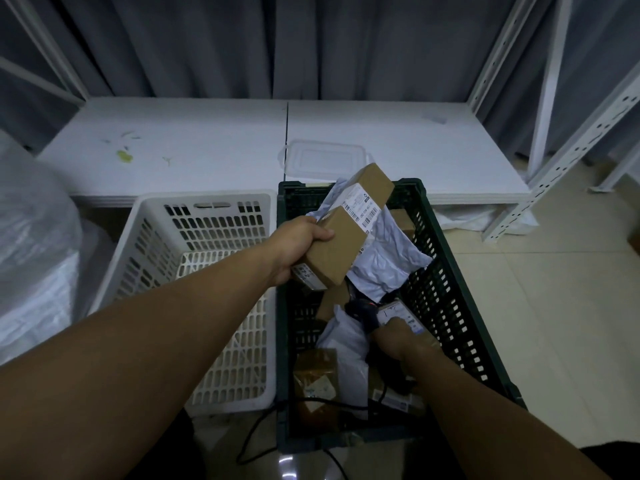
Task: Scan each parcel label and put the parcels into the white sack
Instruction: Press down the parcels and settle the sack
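Observation:
My left hand [299, 245] grips the near end of a long brown cardboard parcel [349, 230] and holds it tilted above the dark green crate [446, 289]. A white barcode label [360, 206] wraps the parcel's middle. Lower in the crate, my right hand [403, 341] holds a black handheld scanner [363, 311] that points up toward the parcel. Several more parcels lie in the crate: grey poly mailers [384, 261], small brown boxes [315, 379] and a labelled packet [398, 311]. A white sack [34, 258] bulges at the far left.
A white slotted basket [207, 209] stands left of the crate. Behind both runs a low white platform [194, 150] with a clear plastic lid [323, 159]. White metal shelf posts [554, 161] rise at the right. A black cable [256, 431] trails over the tiled floor.

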